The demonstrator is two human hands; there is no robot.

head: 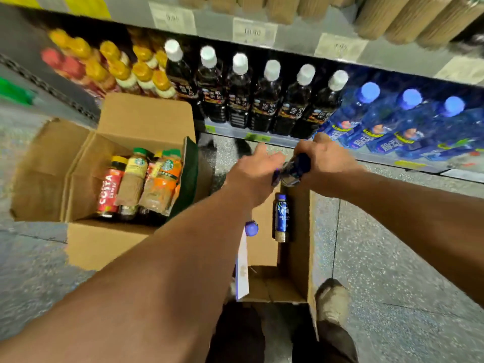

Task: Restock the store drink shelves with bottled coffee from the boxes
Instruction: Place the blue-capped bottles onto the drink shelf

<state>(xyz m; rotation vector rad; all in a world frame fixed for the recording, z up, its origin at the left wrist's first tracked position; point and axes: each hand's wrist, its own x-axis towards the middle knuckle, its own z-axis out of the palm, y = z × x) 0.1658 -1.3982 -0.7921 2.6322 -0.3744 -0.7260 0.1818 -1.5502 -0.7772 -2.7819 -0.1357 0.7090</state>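
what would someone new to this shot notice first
Mid-frame, the left hand and right hand grip a blue bottle over a narrow box on the floor. Behind them a row of dark bottles with white caps lines the shelf. At left, an open box holds mixed coffee bottles.

Two cardboard boxes (146, 113), six white-capped dark bottles (264, 100) — and three blue shelf bottles (366, 111).
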